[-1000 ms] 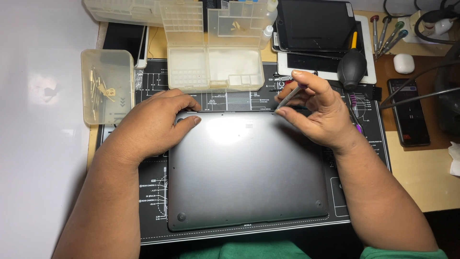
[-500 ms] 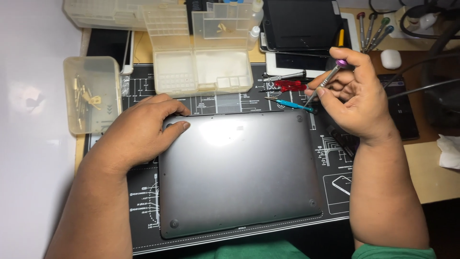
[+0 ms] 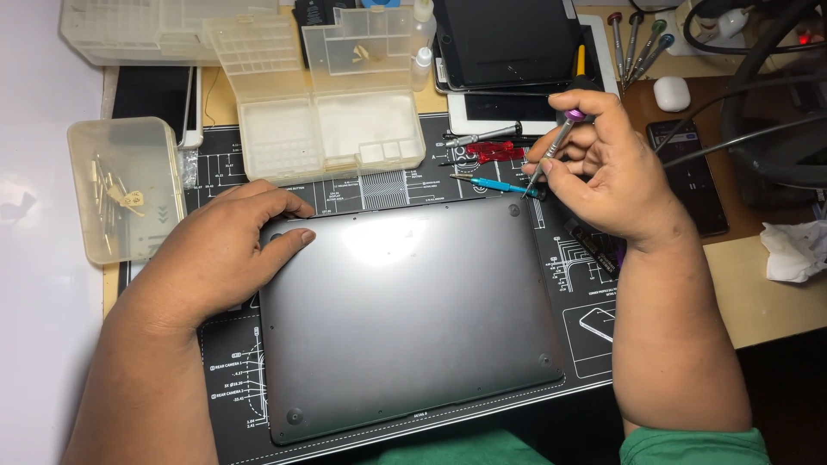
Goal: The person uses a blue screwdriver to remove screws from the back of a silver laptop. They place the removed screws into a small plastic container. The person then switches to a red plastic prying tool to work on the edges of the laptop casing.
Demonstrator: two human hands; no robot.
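A grey laptop [image 3: 405,319] lies bottom side up on a black repair mat [image 3: 233,379]. My left hand [image 3: 220,254] rests flat on its upper left corner, fingers spread over the edge. My right hand [image 3: 607,172] hovers beyond the laptop's upper right corner and grips a small screwdriver [image 3: 551,146] with a purple cap, its tip pointing down towards the mat. A blue-handled tool [image 3: 495,183] and a red-handled tool [image 3: 487,152] lie on the mat just left of that tip.
An open clear parts box [image 3: 332,95] stands behind the laptop. A small clear tub [image 3: 129,189] with bits sits at the left. Tablets [image 3: 508,43], a row of screwdrivers [image 3: 637,39], a phone [image 3: 689,176], earbud case [image 3: 672,93] and cables crowd the back right. Crumpled tissue [image 3: 792,250] lies at the right.
My right hand has lifted off the laptop's upper edge and moved right and back with the screwdriver. My left hand has stayed on the upper left corner.
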